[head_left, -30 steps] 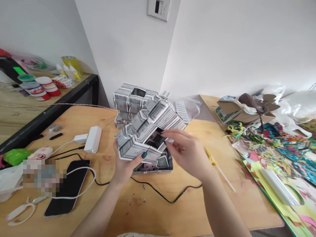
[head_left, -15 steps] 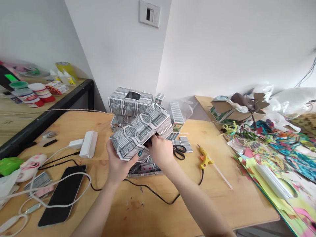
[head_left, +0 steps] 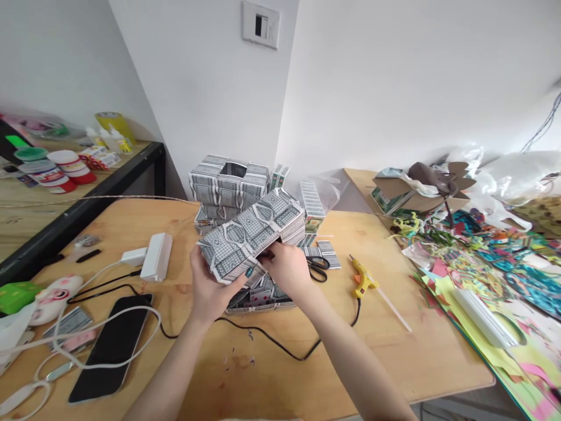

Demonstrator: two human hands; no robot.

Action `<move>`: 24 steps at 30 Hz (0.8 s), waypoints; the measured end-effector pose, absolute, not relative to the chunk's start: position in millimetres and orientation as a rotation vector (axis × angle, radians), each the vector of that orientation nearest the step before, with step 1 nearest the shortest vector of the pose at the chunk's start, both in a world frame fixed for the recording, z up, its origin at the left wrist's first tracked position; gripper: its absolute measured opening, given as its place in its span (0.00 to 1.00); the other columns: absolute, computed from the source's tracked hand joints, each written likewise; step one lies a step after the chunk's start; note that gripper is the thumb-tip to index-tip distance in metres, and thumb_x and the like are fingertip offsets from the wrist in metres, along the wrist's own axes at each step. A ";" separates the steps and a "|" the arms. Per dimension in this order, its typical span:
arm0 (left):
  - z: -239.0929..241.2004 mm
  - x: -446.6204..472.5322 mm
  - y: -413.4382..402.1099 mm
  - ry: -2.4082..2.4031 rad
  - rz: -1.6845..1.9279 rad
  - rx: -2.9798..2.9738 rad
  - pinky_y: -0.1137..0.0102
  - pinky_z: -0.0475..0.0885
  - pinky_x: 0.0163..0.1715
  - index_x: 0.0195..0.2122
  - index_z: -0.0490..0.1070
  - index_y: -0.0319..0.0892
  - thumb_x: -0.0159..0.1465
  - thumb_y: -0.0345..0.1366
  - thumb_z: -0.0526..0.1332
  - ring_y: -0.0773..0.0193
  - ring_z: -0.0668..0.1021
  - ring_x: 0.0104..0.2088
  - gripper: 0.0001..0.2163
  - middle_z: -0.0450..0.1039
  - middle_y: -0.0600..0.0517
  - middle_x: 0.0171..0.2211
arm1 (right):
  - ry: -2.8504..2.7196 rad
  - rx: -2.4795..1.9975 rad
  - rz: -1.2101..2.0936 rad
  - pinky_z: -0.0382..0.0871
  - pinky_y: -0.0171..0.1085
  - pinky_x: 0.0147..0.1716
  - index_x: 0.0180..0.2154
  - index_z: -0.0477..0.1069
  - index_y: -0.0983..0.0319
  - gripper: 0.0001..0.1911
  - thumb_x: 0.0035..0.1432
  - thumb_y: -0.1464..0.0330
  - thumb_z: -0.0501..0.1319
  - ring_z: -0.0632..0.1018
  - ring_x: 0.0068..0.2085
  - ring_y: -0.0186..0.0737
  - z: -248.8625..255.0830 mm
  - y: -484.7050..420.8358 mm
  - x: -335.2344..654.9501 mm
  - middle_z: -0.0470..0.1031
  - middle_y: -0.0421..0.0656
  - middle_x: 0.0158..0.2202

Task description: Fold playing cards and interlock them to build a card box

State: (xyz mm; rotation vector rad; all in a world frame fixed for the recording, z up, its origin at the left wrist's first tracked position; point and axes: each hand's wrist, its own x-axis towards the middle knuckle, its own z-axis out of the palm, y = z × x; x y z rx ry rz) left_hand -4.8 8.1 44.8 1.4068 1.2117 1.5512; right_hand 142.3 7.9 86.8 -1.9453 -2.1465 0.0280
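A box made of folded playing cards (head_left: 249, 231) is held tilted above the table, its grey patterned card backs facing up. My left hand (head_left: 214, 286) grips its left end, thumb along the near side and the other fingers beneath or behind. At the near right side, my right hand (head_left: 284, 266) has its fingers curled into an opening of the box; the fingertips are hidden. Under it lies another playing-card piece (head_left: 263, 296), with red card faces showing. Behind stands a similar playing-card box (head_left: 230, 181) with a rectangular opening in its top.
Scissors (head_left: 318, 268) and a yellow glue gun (head_left: 363, 280) with a glue stick lie right. A black cord crosses the table front. Left are a phone (head_left: 111, 348), white cables and a power adapter (head_left: 156, 257). Paper scraps (head_left: 477, 263) cover the right side.
The held box has tipped slightly, showing less of its near side, and my right hand has turned a little at the opening. My left hand keeps its hold.
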 end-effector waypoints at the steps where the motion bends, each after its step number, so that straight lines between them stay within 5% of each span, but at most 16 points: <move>1: 44.6 -5.1 7.8 1.199 1.549 1.385 0.60 0.65 0.49 0.54 0.49 0.45 0.41 0.35 0.69 0.53 0.66 0.52 0.40 0.59 0.43 0.52 | -2.171 -1.909 0.066 0.58 0.31 0.26 0.32 0.72 0.59 0.08 0.54 0.68 0.55 0.76 0.30 0.37 86.8 9.1 144.3 0.77 0.41 0.30; 15: 44.4 -10.8 14.8 1.138 1.585 1.312 0.56 0.59 0.53 0.56 0.49 0.46 0.39 0.36 0.70 0.51 0.62 0.56 0.43 0.56 0.43 0.56 | -2.018 -1.556 -0.322 0.53 0.31 0.22 0.27 0.73 0.60 0.13 0.59 0.70 0.51 0.67 0.21 0.30 98.0 -24.2 174.1 0.69 0.39 0.20; 24: 50.7 -25.8 19.3 1.127 1.671 1.191 0.57 0.62 0.52 0.55 0.50 0.48 0.42 0.38 0.69 0.52 0.64 0.54 0.40 0.60 0.46 0.53 | -1.194 -1.578 0.197 0.65 0.33 0.20 0.30 0.73 0.62 0.08 0.52 0.64 0.59 0.69 0.19 0.33 95.9 -66.0 198.2 0.69 0.39 0.20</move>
